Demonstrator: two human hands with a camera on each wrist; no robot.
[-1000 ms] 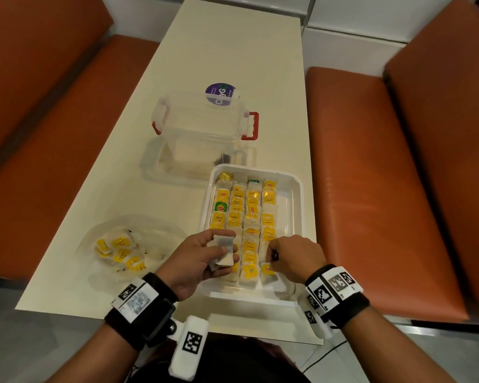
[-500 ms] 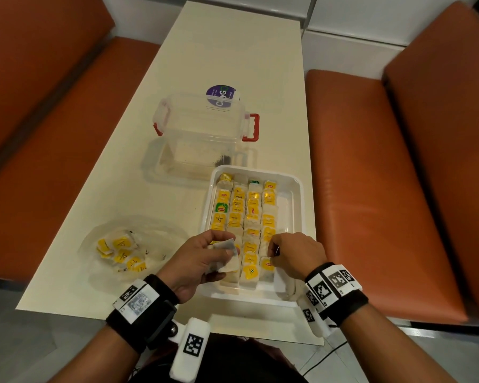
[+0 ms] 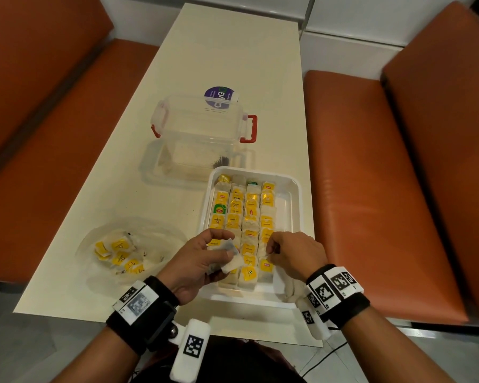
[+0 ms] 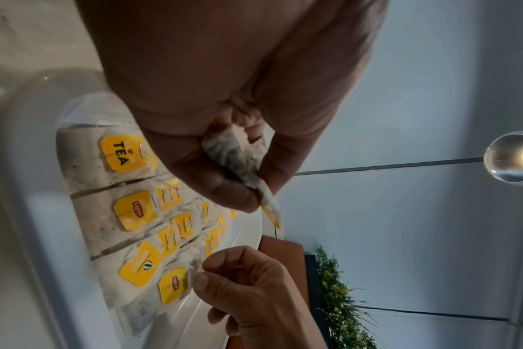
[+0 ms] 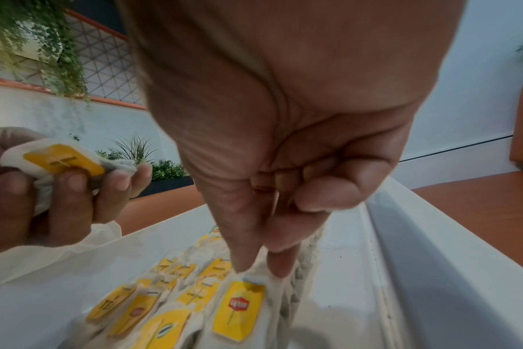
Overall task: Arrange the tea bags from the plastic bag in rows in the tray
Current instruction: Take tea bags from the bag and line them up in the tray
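Left hand [image 3: 197, 261] grips a folded tea bag [image 3: 231, 257] above the tray's [image 3: 293, 217] near-left corner; right hand [image 3: 296, 255] fingertips [image 5: 242, 259] pinch a rightmost-row bag [image 5: 239, 309] there.

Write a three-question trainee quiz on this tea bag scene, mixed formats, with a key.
1. True or false: the left hand holds a tea bag above the white tray.
2. Where are the tea bags not yet arranged? A) in the clear plastic bag left of the tray B) in the clear lidded box C) on the bench
3. Fill in: the right hand pinches a bag in the tray's ____ row.

Key: 1 true; 2 A; 3 rightmost
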